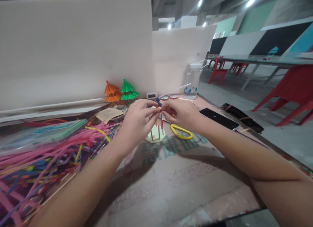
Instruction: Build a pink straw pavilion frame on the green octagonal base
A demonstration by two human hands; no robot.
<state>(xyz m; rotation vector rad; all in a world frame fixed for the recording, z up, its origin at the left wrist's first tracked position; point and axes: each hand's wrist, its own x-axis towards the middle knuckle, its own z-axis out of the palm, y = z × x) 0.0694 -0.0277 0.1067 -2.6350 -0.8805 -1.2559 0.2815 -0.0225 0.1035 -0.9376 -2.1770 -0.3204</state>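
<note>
My left hand point(139, 118) and my right hand point(179, 110) meet in front of me, thumbs and fingertips pinched together over a small model. What they pinch is too small and too covered to make out. Just below the fingertips stands the model's pale green, many-sided base point(154, 136), with several thin red sticks point(159, 132) upright on it. The upper ends of some sticks are hidden by the hands. A yellow loop point(182, 134) lies right of the base. Behind the fingers, a partly hidden blue object point(158, 102) has a long translucent stick point(174, 92) slanting up from it.
Pink and multicoloured strips point(61, 148) and a clear plastic case point(44, 134) crowd the left. Orange point(112, 91) and green point(128, 90) tiered paper roofs stand near the white panel point(73, 48). A water bottle point(192, 82) and a phone point(219, 119) are right, red chairs point(290, 87) beyond.
</note>
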